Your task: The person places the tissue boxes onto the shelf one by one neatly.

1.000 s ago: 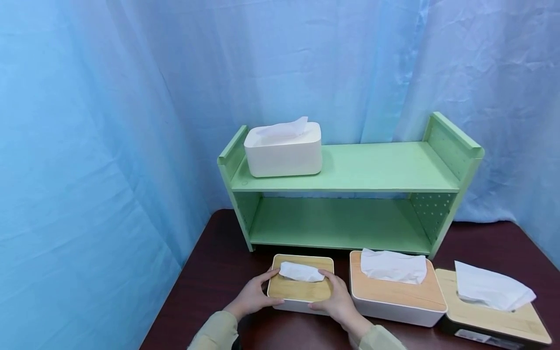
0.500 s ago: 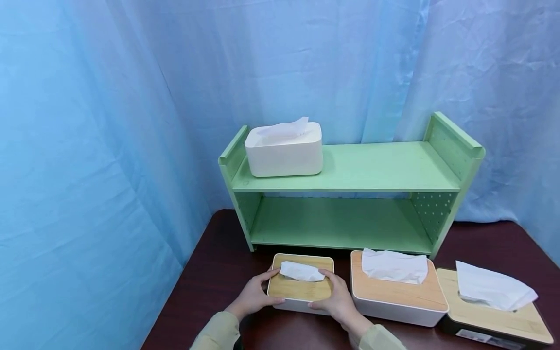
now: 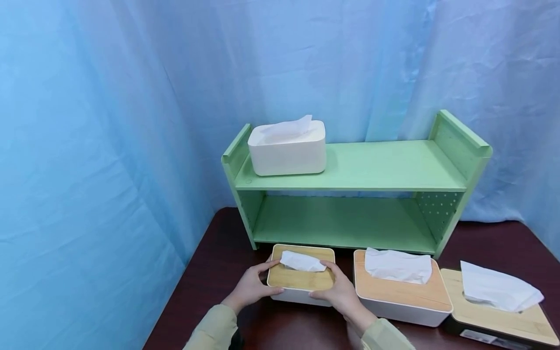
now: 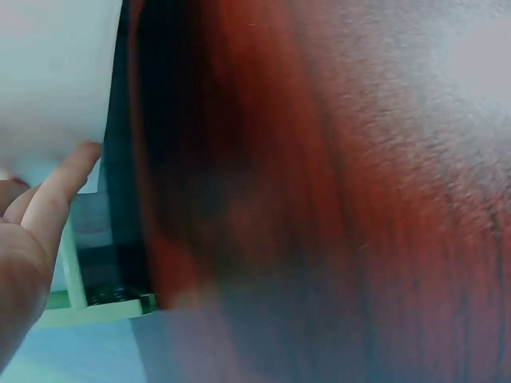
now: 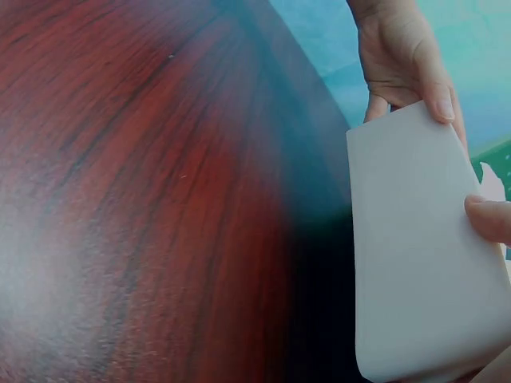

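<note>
Left hand (image 3: 253,284): clamped on the left end of the small tissue box (image 3: 302,283), thumb on the near white side, index fingertip on the lid by the tissue (image 3: 302,261)
Right hand (image 3: 342,294): clamped on the right end of the same box, thumb on the near side, index fingertip on the lid
Spacing: hands apart, the box between them
Held box: white body, wood-look lid, upright, in front of the green shelf (image 3: 385,165), left of its middle; cannot tell whether its base touches the table (image 3: 197,296)
Wrist views: both thumbs show on the white face from the right wrist; the left wrist catches a finger touching the white body
Upper tier: white tissue box (image 3: 288,158), near the left end
Right of held box: larger tissue box (image 3: 393,289) with a pinkish wood lid, on the table, near the right hand
Far right: black-based tissue box (image 3: 494,321) with a pale wood lid, just beside the larger one, contact unclear
Backdrop: blue curtain (image 3: 109,146)
</note>
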`<state>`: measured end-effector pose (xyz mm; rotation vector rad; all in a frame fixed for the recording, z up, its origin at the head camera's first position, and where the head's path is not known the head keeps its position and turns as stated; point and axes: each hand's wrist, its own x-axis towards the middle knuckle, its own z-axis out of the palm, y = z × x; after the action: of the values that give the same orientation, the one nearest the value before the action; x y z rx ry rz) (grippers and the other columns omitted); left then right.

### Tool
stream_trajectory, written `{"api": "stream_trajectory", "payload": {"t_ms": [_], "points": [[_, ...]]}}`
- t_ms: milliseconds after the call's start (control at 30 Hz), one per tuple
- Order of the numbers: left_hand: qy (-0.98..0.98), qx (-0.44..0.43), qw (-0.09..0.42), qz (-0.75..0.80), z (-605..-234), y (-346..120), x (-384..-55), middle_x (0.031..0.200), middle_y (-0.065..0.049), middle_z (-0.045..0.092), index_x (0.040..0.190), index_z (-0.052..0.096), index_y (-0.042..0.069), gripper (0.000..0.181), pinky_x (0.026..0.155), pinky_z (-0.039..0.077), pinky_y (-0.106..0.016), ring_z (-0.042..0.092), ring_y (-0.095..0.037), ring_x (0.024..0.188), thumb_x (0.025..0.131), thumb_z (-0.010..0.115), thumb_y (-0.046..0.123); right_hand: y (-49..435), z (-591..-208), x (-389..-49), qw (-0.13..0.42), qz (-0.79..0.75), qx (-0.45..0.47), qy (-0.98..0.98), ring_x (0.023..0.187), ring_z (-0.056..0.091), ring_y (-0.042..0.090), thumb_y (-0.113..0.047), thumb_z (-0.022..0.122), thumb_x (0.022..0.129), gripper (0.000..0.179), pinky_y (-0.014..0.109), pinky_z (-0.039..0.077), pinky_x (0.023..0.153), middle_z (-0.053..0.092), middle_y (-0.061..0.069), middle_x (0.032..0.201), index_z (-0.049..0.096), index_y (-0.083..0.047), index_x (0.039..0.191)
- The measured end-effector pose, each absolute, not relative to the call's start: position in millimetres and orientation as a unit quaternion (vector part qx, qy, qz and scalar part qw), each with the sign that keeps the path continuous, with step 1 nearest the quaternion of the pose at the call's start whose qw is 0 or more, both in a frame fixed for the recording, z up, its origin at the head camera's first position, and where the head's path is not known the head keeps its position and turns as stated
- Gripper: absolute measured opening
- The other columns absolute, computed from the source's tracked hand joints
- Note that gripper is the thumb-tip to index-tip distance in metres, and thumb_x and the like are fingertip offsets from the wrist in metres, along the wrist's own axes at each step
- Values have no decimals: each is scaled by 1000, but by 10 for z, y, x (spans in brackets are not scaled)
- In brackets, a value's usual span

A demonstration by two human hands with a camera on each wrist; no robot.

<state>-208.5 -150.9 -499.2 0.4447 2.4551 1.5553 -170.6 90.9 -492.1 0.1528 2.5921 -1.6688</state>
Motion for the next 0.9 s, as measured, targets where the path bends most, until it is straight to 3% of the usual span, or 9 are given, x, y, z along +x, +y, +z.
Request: {"api": "stream_trajectory", "payload": {"t_ms": [300, 567, 900], "points": [[841, 158, 63, 513, -4784, -1533, -2043, 148, -24, 32, 135, 53, 7, 72, 97, 46, -46, 39, -35, 133, 73, 83, 26, 905, -4692, -1717, 18, -541, 46, 840, 97, 56, 25, -15, 91, 55, 87, 36, 44, 80, 55, 15, 129, 52, -16, 133], [827, 149, 63, 538, -4678, -1547, -2006, 151, -26, 25, 137, 51, 6, 71, 82, 55, -37, 47, -43, 124, 74, 81, 21, 897, -4525, -1732, 13, -550, 26, 835, 100, 58, 25, -13, 91, 56, 87, 35, 47, 82, 55, 15, 129, 52, -17, 133], [807, 162, 51, 566, -4462, -1432, -1989, 152, -21, 25, 137, 51, 10, 69, 79, 56, -34, 49, -37, 124, 75, 81, 18, 1024, -4250, -1734, 10, -531, 10, 847, 102, 57, 27, -17, 90, 59, 88, 38, 47, 83, 53, 16, 132, 49, -16, 137]]}}
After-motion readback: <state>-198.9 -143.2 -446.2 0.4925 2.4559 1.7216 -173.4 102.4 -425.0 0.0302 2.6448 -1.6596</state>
